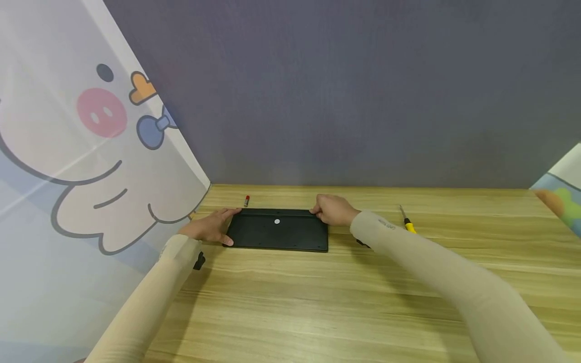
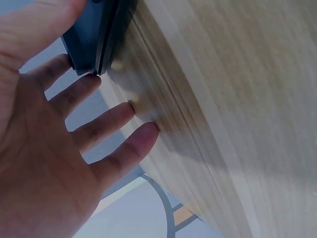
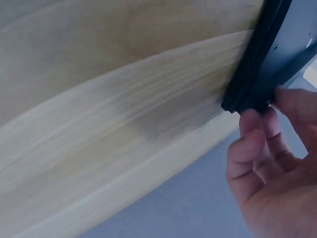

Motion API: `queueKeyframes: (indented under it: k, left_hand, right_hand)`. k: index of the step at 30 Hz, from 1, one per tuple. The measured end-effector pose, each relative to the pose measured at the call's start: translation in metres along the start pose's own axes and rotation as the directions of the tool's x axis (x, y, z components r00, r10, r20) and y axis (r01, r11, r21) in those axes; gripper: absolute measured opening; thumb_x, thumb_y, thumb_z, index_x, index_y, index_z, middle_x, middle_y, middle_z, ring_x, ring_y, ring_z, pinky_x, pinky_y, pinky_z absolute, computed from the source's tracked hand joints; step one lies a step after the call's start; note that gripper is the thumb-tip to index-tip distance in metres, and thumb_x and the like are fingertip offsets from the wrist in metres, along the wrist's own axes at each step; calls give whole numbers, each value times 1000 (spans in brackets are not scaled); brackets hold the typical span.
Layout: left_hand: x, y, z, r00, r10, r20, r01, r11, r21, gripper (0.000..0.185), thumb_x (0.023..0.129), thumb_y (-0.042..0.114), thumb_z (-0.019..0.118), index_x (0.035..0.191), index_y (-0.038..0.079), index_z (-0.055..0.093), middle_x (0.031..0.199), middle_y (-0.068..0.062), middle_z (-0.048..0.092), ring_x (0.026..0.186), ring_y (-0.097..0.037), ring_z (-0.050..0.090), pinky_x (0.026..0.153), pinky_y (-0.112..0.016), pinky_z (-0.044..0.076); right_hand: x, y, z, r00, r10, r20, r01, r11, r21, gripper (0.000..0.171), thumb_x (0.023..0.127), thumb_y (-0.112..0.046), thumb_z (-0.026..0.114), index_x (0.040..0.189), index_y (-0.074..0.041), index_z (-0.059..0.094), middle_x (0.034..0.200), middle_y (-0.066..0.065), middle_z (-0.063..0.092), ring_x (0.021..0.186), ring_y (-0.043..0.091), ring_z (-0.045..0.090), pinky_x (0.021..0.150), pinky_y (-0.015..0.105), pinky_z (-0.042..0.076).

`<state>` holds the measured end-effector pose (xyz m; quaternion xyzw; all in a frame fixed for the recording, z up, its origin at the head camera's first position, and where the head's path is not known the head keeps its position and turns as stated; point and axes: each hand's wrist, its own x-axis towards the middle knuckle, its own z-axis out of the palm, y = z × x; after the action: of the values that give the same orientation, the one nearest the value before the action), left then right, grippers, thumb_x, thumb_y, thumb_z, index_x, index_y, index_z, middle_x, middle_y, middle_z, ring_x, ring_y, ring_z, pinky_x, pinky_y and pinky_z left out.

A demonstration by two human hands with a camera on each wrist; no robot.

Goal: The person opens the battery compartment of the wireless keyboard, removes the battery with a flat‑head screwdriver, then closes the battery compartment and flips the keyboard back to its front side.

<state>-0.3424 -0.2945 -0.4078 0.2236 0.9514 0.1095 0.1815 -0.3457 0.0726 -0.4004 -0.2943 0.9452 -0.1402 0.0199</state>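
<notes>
A thin black keyboard [image 1: 272,234] lies underside up on the wooden table, with a raised strip along its far edge and a round white sticker on it. At its left end my left hand [image 1: 211,227] is spread, thumb by the near corner and fingertips by the far corner. In the left wrist view those fingers reach out nearly straight, some touching the keyboard's edge [image 2: 84,47]. My right hand [image 1: 335,209] grips the far right corner. The right wrist view shows its curled fingers and thumb pinching that end of the keyboard [image 3: 282,54].
Beyond the keyboard's left part lies a small red and silver battery [image 1: 246,201]. A screwdriver with a yellow and black handle [image 1: 410,226] rests on the table [image 1: 281,302] to the right. A grey partition [image 1: 345,101] rises behind, and a cartoon-printed panel [image 1: 136,201] stands at left.
</notes>
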Motion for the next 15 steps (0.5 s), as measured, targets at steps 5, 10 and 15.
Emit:
queueKeyframes:
  k: [5,10,15]
  left_hand:
    - [1,-1,0,1000,10,-3,-10,1000,3,102,61,46,72,139,23,11,140,-14,11,123,-40,14,82,-58,29]
    - [1,-2,0,1000,15,-8,-15,1000,7,102,61,46,72,139,22,11,140,-14,12,123,-40,13,82,-59,28]
    - [0,-2,0,1000,18,-7,-18,1000,7,102,60,47,71,139,23,11,140,-14,12,123,-40,13,83,-59,28]
  right_hand:
    - [-3,2,1,1000,4,29,-4,1000,-9,27,82,-7,57,107,-16,62,90,-3,50,75,14,49,61,25,38]
    - [-3,4,2,1000,11,24,-12,999,38,29,82,-5,57,108,-16,62,89,-3,49,76,15,50,63,26,40]
    - [-2,5,3,1000,26,16,-28,996,82,28,81,-5,58,107,-15,63,89,-3,50,76,14,50,63,26,40]
